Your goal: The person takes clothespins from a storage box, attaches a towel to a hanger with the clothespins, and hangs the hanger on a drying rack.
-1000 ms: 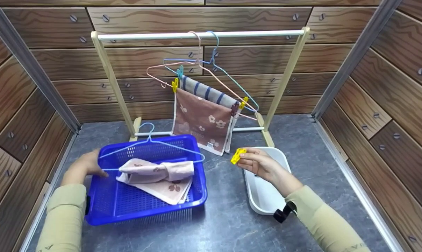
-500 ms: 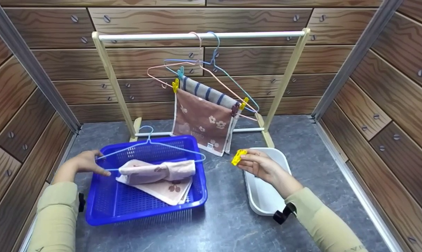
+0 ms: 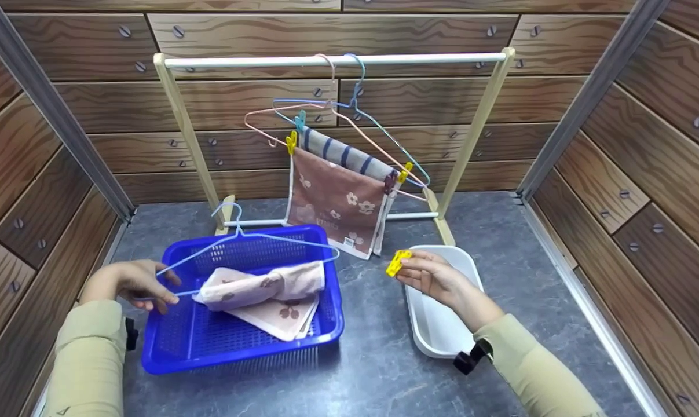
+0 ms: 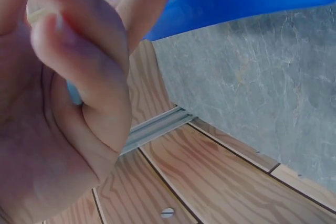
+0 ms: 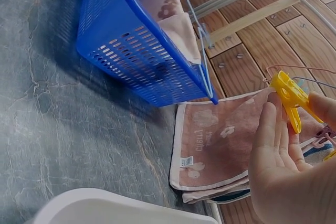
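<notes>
In the head view my left hand [image 3: 130, 282] grips the left corner of a light-blue clothes hanger [image 3: 238, 233]. A blue bit of the hanger [image 4: 74, 94] shows between its curled fingers in the left wrist view. A pale pink towel [image 3: 256, 292] with brown flower prints is draped over the hanger's lower bar, partly lying in the blue basket [image 3: 251, 352]. My right hand [image 3: 445, 284] pinches a yellow clothespin [image 3: 398, 263] between thumb and fingers, above the left rim of a white tray [image 3: 442, 330]. The right wrist view shows this clothespin [image 5: 290, 98] close up.
Behind the basket stands a drying rack [image 3: 256, 61]. On its bar hang a pink hanger [image 3: 253, 112] with a brown flowered towel [image 3: 337, 200] and a blue hanger [image 3: 384, 132] with a striped towel [image 3: 349, 153], clipped by clothespins. Wood-patterned walls enclose three sides.
My left hand has taken hold of the hanger's left corner and shifted slightly left and down. The hanger's hook has tilted and moved left. The right hand has barely moved.
</notes>
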Available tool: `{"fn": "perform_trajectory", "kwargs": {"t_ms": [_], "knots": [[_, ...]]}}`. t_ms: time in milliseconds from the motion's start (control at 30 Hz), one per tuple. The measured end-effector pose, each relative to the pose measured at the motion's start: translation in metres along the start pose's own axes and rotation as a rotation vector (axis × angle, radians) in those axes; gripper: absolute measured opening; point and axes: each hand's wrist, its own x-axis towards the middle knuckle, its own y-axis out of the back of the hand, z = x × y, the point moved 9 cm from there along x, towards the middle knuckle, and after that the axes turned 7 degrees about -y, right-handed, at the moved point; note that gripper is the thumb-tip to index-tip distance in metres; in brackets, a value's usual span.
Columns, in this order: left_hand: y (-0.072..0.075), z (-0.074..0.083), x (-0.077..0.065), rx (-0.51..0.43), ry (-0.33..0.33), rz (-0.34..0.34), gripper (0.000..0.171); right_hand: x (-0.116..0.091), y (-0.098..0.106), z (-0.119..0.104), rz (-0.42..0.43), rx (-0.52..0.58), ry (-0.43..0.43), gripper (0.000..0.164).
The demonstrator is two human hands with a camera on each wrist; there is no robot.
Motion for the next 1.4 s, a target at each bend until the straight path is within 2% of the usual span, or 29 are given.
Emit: {"fn": "perform_trajectory", "kwargs": {"t_ms": [133, 200, 233, 333, 400, 533, 633, 700, 833, 1167, 1400], "knots": [[-0.004, -0.003, -0.001, 0.009, -0.001, -0.022, 0.024, 0.0, -0.001, 0.0, -0.012, 0.001, 0.006, 0.019], [-0.006, -0.003, 0.0, 0.016, -0.01, -0.032, 0.008, 0.0, -0.001, 0.0, -0.014, 0.003, 0.008, 0.02], [-0.007, -0.003, 0.0, 0.019, -0.017, -0.039, 0.007, 0.0, 0.0, 0.0, -0.014, 0.004, 0.009, 0.02], [-0.01, -0.001, 0.002, 0.004, -0.042, -0.069, 0.007, 0.0, 0.0, -0.001, -0.017, 0.005, 0.012, 0.019], [-0.01, 0.0, 0.003, -0.005, -0.083, -0.079, 0.006, 0.0, 0.0, -0.001, -0.02, 0.007, 0.013, 0.019], [-0.007, 0.004, 0.006, -0.03, -0.179, -0.063, 0.019, -0.001, 0.001, -0.002, -0.022, 0.013, 0.015, 0.018], [-0.005, 0.003, 0.006, 0.0, -0.21, -0.045, 0.017, -0.001, 0.002, 0.0, -0.025, 0.016, 0.012, 0.019], [-0.006, 0.002, 0.006, 0.041, -0.208, -0.042, 0.011, -0.001, 0.003, 0.001, -0.027, 0.017, 0.008, 0.02], [-0.007, 0.001, 0.005, 0.089, -0.198, -0.024, 0.015, -0.002, 0.003, 0.002, -0.029, 0.023, 0.005, 0.02], [0.0, 0.0, 0.006, 0.032, -0.144, 0.054, 0.035, -0.003, 0.005, -0.001, -0.017, 0.024, 0.01, 0.016], [0.0, 0.002, 0.003, -0.007, -0.169, 0.054, 0.044, -0.005, 0.005, -0.004, -0.026, 0.032, 0.022, 0.017]]}}
